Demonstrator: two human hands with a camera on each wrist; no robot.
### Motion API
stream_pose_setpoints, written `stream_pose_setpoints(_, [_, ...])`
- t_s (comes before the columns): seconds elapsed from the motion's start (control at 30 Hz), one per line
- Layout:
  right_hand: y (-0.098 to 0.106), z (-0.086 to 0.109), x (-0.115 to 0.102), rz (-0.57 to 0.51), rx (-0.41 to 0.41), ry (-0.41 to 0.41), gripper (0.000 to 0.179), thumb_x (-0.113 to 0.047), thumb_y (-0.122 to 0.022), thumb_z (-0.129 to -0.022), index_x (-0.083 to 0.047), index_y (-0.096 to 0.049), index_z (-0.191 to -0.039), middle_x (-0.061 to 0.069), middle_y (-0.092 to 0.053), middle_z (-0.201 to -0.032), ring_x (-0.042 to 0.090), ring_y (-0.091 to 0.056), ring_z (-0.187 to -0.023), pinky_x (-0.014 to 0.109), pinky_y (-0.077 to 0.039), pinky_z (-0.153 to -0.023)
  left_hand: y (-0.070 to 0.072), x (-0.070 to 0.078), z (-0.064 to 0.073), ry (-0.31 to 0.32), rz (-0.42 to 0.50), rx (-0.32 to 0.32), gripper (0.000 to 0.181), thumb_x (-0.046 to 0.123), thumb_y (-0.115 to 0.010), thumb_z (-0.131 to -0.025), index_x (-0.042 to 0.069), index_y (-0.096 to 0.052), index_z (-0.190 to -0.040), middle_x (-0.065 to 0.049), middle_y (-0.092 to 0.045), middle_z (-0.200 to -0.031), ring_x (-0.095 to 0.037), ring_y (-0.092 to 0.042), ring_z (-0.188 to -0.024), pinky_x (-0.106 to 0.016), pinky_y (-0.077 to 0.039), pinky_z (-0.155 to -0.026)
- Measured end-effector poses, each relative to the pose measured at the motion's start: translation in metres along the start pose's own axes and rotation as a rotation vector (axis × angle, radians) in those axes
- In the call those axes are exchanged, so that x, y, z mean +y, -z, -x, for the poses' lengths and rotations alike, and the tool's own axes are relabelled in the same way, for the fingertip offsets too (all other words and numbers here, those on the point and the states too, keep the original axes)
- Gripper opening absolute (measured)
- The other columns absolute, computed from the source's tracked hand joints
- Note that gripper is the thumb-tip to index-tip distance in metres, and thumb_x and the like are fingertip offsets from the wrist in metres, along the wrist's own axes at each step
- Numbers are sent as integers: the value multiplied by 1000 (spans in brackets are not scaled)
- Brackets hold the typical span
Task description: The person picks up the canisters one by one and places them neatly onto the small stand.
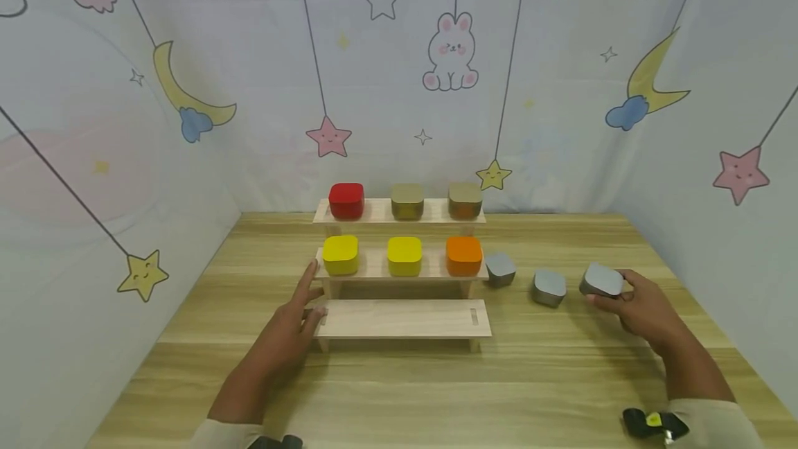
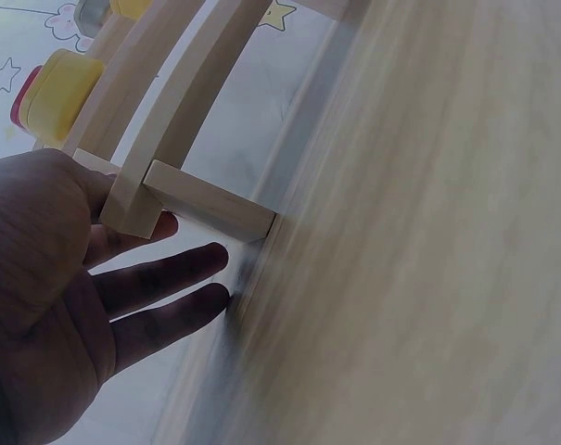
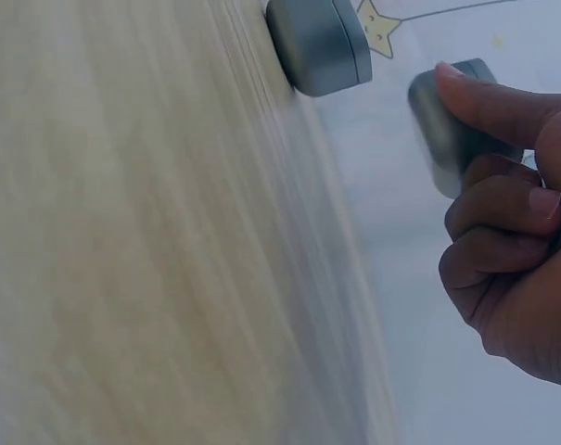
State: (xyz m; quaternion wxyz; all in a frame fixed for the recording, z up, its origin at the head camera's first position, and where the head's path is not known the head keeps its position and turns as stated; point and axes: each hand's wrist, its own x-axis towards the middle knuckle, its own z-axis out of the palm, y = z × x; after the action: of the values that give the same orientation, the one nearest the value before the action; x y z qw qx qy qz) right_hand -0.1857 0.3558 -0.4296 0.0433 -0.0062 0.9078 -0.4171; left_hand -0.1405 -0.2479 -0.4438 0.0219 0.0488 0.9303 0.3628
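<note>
My right hand (image 1: 648, 307) pinches a small silver-grey lidded box (image 1: 602, 280) between thumb and fingers. In the right wrist view the held box (image 3: 452, 125) appears raised past the table edge line, its lower part behind the curled fingers. Two matching grey boxes, one in the middle (image 1: 549, 287) and one farther left (image 1: 500, 269), sit on the table. At the left end of a three-tier wooden stand (image 1: 399, 319), my left hand (image 1: 289, 331) touches the lower tiers, its fingers extended. Below the tier, the left wrist view shows loosely spread fingers (image 2: 169, 324).
On the stand's top tier are a red box (image 1: 346, 201) and two gold boxes (image 1: 407, 201). The middle tier carries two yellow boxes (image 1: 341, 255) and an orange one (image 1: 464, 256). Printed fabric walls (image 1: 399, 89) enclose the wooden table (image 1: 399, 393) at back and sides.
</note>
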Motion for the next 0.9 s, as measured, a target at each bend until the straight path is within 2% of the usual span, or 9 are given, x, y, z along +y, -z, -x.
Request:
stream_pose_setpoints(0.1, [-2, 1, -3, -28, 58, 13, 79, -36, -75, -105, 4, -36, -161, -9, -63, -72, 8, -49, -63, 29, -46, -56, 0, 0, 0, -3, 5, -2, 90, 21, -52, -117, 47, 15, -173, -20, -46, -172, -44, -65, -142, -70, -44, -122])
stream_pose_setpoints(0.23, [-5, 2, -7, -52, 114, 29, 79, -36, -75, -105, 3, -36, -161, -8, -73, -86, 7, -54, -70, 28, -49, -58, 0, 0, 1, -9, 8, 0, 89, 21, -51, -117, 47, 14, -173, -20, -48, -171, -43, -66, -141, -69, -45, -121])
stream_pose_setpoints(0.37, [-9, 6, -18, -80, 141, 50, 79, -36, -77, -104, 2, -37, -162, -8, -72, -86, 7, -53, -70, 29, -49, -56, -1, -2, 1, -10, 5, -1, 90, 21, -51, -117, 48, 15, -172, -20, -48, -170, -43, -67, -140, -69, -46, -121])
stream_pose_setpoints(0.47, [-11, 10, -28, -110, 163, 78, 76, -36, -78, -104, 1, -40, -159, -11, -66, -74, 6, -49, -64, 29, -47, -53, -1, -2, 0, -9, 6, -3, 90, 21, -51, -117, 48, 15, -172, -20, -48, -170, -43, -66, -140, -70, -46, -121])
stream_pose_setpoints(0.63, [-21, 15, -45, -196, 178, 128, 72, -33, -78, -104, -1, -41, -157, -14, -45, -58, 7, -36, -52, 32, -39, -48, -1, -2, 0, 5, 4, -9, 90, 22, -51, -117, 50, 16, -172, -20, -49, -170, -44, -64, -142, -71, -43, -123])
stream_pose_setpoints(0.77, [-32, 18, -58, -239, 166, 151, 73, -31, -77, -105, -2, -39, -159, -13, -43, -57, 7, -33, -50, 34, -36, -45, -1, -2, 0, 2, -1, -6, 90, 22, -51, -117, 49, 15, -172, -20, -49, -170, -44, -63, -143, -71, -42, -123])
stream_pose_setpoints(0.9, [-41, 21, -74, -232, 157, 168, 73, -32, -78, -104, -4, -40, -160, -12, -44, -57, 6, -33, -50, 34, -34, -43, -1, -1, 0, 5, 0, -5, 90, 22, -51, -117, 49, 15, -172, -20, -49, -170, -45, -63, -144, -72, -42, -123])
